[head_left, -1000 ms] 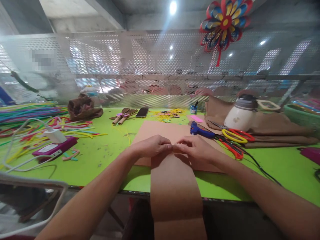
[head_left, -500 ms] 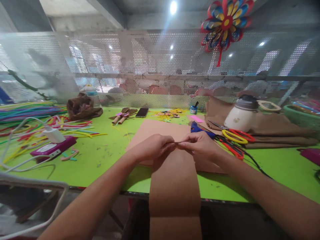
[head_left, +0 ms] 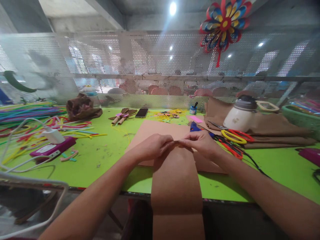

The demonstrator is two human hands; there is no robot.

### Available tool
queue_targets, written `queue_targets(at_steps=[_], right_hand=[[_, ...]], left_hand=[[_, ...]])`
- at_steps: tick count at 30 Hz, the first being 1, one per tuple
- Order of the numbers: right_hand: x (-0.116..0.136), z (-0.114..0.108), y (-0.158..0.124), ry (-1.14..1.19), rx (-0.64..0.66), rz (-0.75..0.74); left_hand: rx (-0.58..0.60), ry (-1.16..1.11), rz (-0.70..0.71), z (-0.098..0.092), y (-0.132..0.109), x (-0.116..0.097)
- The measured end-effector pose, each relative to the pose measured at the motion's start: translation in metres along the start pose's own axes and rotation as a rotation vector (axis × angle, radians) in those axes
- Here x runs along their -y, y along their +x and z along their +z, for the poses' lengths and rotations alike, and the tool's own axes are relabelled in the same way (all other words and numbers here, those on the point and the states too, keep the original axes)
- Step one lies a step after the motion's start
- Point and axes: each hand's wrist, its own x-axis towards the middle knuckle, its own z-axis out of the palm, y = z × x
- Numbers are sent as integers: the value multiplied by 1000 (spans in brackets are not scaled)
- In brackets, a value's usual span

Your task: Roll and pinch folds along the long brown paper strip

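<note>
My left hand point(head_left: 153, 146) and my right hand point(head_left: 200, 144) meet over the middle of the green table point(head_left: 105, 156). Both pinch the top edge of a long brown paper strip point(head_left: 175, 186), fingertips nearly touching. The strip hangs from my fingers toward me and drops past the table's front edge. Under my hands a larger brown sheet point(head_left: 157, 131) lies flat on the table. Just beyond my right hand sits a blue glue gun point(head_left: 197, 128).
Red and yellow scissors point(head_left: 235, 138) and a white jar point(head_left: 240, 115) on folded brown cloth stand at the right. Colourful strips, a pink device point(head_left: 51, 148) with white charger and cable lie left. A phone point(head_left: 142, 112) lies near the perforated back screen; a paper pinwheel point(head_left: 223, 23) hangs above.
My hands have lifted the strip's top edge slightly off the sheet and shifted a little away from me; the pinch holds.
</note>
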Motion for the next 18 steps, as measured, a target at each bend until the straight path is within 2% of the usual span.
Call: queue_targets(at_steps=[8,18], right_hand=[[-3,-4,2,69,113,15],[-5,-1,5,285,96,127]], left_hand=[[31,-39,14,-3,-1,3],[52,-113,6,1,3,5]])
